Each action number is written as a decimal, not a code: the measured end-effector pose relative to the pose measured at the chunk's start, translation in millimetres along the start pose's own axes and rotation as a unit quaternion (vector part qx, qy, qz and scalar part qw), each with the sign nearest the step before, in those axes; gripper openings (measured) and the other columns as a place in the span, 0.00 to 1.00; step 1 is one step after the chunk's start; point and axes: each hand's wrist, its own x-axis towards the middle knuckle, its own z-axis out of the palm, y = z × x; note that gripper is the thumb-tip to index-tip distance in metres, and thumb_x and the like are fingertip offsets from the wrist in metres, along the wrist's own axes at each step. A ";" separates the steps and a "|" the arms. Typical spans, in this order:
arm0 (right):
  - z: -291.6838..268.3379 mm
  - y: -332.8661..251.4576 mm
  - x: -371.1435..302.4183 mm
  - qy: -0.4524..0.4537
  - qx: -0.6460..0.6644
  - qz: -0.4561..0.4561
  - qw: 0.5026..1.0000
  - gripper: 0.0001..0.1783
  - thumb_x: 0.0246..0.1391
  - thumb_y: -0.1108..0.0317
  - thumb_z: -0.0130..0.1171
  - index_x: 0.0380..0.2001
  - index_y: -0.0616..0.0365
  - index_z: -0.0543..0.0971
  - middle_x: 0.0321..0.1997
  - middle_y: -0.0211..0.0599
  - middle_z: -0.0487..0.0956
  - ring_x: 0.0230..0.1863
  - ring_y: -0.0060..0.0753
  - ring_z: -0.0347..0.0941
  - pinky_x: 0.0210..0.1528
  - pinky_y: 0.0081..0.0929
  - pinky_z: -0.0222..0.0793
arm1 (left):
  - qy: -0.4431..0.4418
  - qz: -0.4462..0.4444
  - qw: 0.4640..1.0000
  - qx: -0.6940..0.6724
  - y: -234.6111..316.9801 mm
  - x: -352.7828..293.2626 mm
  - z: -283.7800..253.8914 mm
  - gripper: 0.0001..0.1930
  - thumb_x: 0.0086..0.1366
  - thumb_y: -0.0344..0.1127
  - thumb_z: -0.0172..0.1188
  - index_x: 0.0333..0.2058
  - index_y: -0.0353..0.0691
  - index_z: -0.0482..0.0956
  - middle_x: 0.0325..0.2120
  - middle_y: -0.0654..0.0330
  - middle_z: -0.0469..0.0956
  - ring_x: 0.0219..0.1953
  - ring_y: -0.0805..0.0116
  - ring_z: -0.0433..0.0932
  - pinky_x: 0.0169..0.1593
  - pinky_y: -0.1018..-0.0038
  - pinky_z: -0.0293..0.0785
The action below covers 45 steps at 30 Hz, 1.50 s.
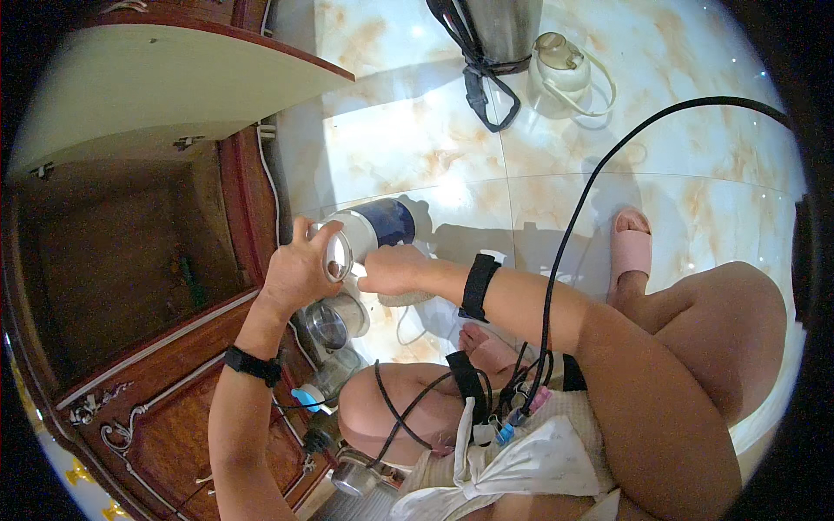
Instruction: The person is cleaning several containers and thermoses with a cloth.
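Note:
My left hand is wrapped round a round, clear container with a pale rim, its circular end facing me. Right behind it a white and dark blue cylinder rests on the floor; I cannot tell whether the two are joined. My right hand is closed close beside the container's rim, its fingertips largely hidden. Under that wrist shows a beige, cloth-like piece; whether the hand grips it is unclear.
On my left a low wooden cabinet stands with its door swung open over a dark compartment. Several jars, including a glass one, line its base. A steel vessel and a pale jug stand ahead. A black cable arcs on the right.

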 end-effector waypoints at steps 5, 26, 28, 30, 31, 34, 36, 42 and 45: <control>-2.9 2.7 0.3 -0.013 -0.005 -0.009 1.000 0.21 0.41 0.55 0.48 0.31 0.62 0.77 0.33 0.50 0.77 0.35 0.47 0.74 0.38 0.40 0.69 | -0.010 0.002 1.000 -0.008 -0.5 2.1 -0.7 0.38 0.33 0.36 0.68 0.48 0.49 0.64 0.40 0.49 0.63 0.30 0.49 0.75 0.36 0.65 0.75; -13.1 -14.8 5.2 -0.008 0.060 -0.026 0.998 0.22 0.41 0.54 0.48 0.29 0.64 0.76 0.32 0.52 0.76 0.35 0.48 0.74 0.37 0.40 0.69 | -0.022 -0.020 0.992 -0.121 -24.7 -2.3 -8.0 0.43 0.31 0.31 0.69 0.51 0.47 0.61 0.48 0.52 0.61 0.42 0.53 0.72 0.45 0.67 0.71; -12.5 -22.8 7.5 0.031 0.077 -0.063 0.995 0.22 0.41 0.54 0.48 0.25 0.65 0.75 0.25 0.50 0.76 0.29 0.48 0.73 0.33 0.38 0.67 | -0.032 -0.046 0.976 -0.212 -37.2 -6.8 -3.4 0.44 0.33 0.28 0.68 0.54 0.47 0.59 0.53 0.56 0.59 0.52 0.59 0.65 0.54 0.70 0.64; -12.2 -24.5 10.0 0.029 0.084 -0.065 0.994 0.21 0.42 0.54 0.47 0.26 0.64 0.76 0.26 0.49 0.76 0.30 0.47 0.73 0.33 0.38 0.67 | -0.025 -0.044 0.976 -0.212 -42.5 -8.5 0.6 0.44 0.33 0.28 0.68 0.54 0.47 0.58 0.53 0.56 0.59 0.52 0.58 0.64 0.55 0.69 0.63; -11.6 -24.5 11.1 0.027 0.091 -0.065 0.993 0.21 0.43 0.53 0.47 0.27 0.63 0.76 0.26 0.48 0.76 0.31 0.47 0.73 0.34 0.38 0.67 | -0.018 -0.041 0.976 -0.215 -44.2 -8.9 2.3 0.44 0.34 0.29 0.68 0.54 0.47 0.58 0.53 0.56 0.58 0.53 0.58 0.63 0.56 0.68 0.62; -11.2 -11.6 13.5 0.042 0.082 -0.069 0.993 0.22 0.44 0.51 0.47 0.30 0.61 0.75 0.28 0.48 0.76 0.33 0.47 0.74 0.35 0.38 0.67 | -0.054 -0.071 0.967 -0.240 -35.5 1.2 1.4 0.44 0.35 0.29 0.68 0.54 0.46 0.58 0.53 0.55 0.58 0.54 0.58 0.61 0.57 0.68 0.60; -10.8 -24.9 14.6 0.038 0.070 -0.071 0.994 0.23 0.45 0.50 0.47 0.31 0.60 0.75 0.29 0.48 0.76 0.33 0.47 0.73 0.36 0.38 0.67 | -0.050 -0.079 0.961 -0.262 -46.7 -9.1 1.7 0.44 0.35 0.30 0.69 0.54 0.45 0.57 0.53 0.54 0.58 0.55 0.58 0.60 0.57 0.69 0.59; -3.0 -21.4 15.1 0.048 0.080 -0.083 0.992 0.24 0.48 0.47 0.46 0.31 0.60 0.76 0.30 0.49 0.76 0.33 0.48 0.73 0.36 0.39 0.67 | -0.036 -0.070 0.949 -0.305 -51.5 -4.8 9.2 0.42 0.36 0.28 0.69 0.53 0.42 0.58 0.52 0.53 0.59 0.54 0.59 0.61 0.57 0.70 0.59; 0.0 -21.5 11.1 0.058 0.095 -0.084 0.990 0.24 0.49 0.47 0.46 0.30 0.60 0.76 0.29 0.48 0.76 0.33 0.48 0.73 0.35 0.39 0.67 | -0.009 -0.054 0.947 -0.317 -51.8 -6.8 15.6 0.41 0.35 0.27 0.69 0.52 0.41 0.60 0.51 0.53 0.61 0.53 0.59 0.62 0.56 0.70 0.60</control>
